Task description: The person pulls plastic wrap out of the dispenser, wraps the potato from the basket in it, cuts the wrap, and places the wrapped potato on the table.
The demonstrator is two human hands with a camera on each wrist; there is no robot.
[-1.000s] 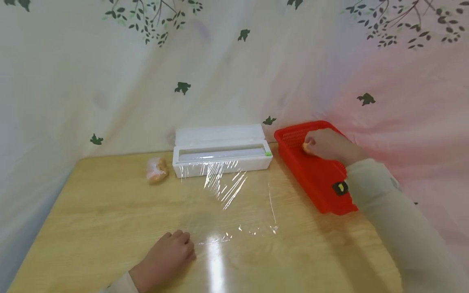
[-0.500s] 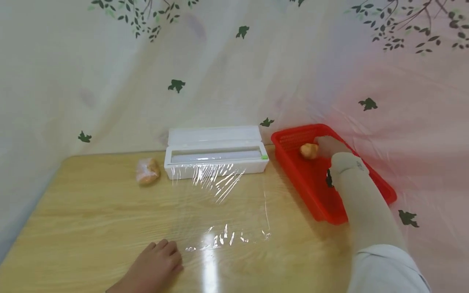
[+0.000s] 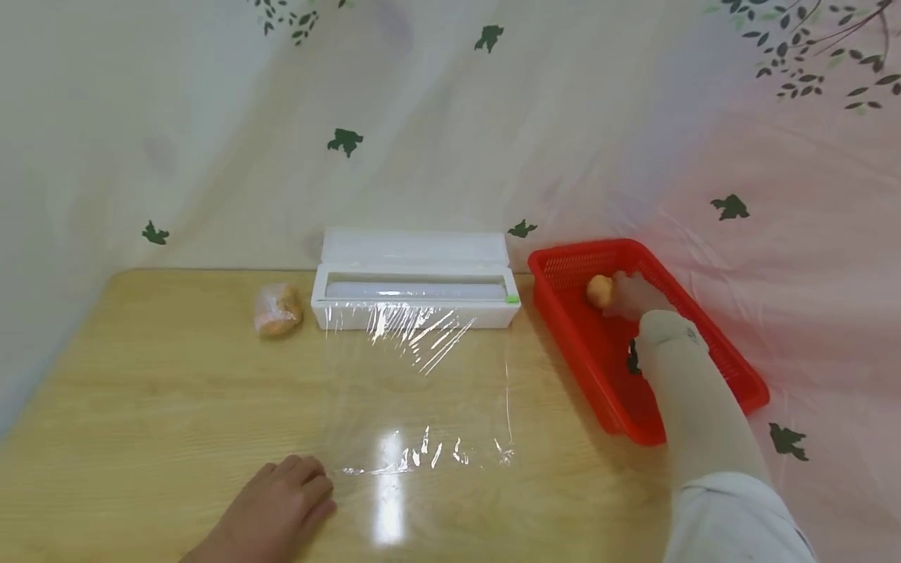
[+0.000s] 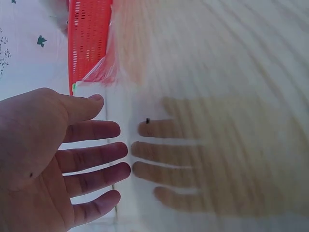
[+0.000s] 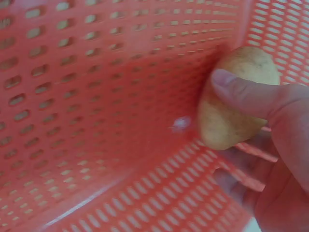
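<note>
A person stands at a light wooden bench (image 3: 176, 391) with both hands out. The right hand (image 3: 633, 295) reaches into a red plastic basket (image 3: 704, 344) at the far right of the bench and grips a small potato (image 3: 600, 291) there. In the right wrist view the thumb (image 5: 241, 94) lies across the potato (image 5: 236, 101) and the other fingers curl beneath it, so the hold looks firm. The potato sits close against the basket's slotted wall (image 5: 96, 96); whether it has left the basket floor is hard to tell from these angles.

The step in hand appears to be picking the potato out of the basket. The next move would call for lifting it clear of the basket rim and carrying it left to the sheet of cling film (image 3: 422, 391), which lies spread flat on the bench in front of a white cling film dispenser box (image 3: 415, 301) with its lid open.

The left hand (image 3: 278, 508) rests on the bench at the near left corner of the film, fingers straight and relaxed, holding nothing; the left wrist view shows the open palm (image 4: 53, 159) over the bench.

The potato is pale tan, oval, smooth-skinned with faint speckles, and small enough to fit in the fingers. A similar lump already wrapped in film (image 3: 278, 309) lies just left of the dispenser.
</note>
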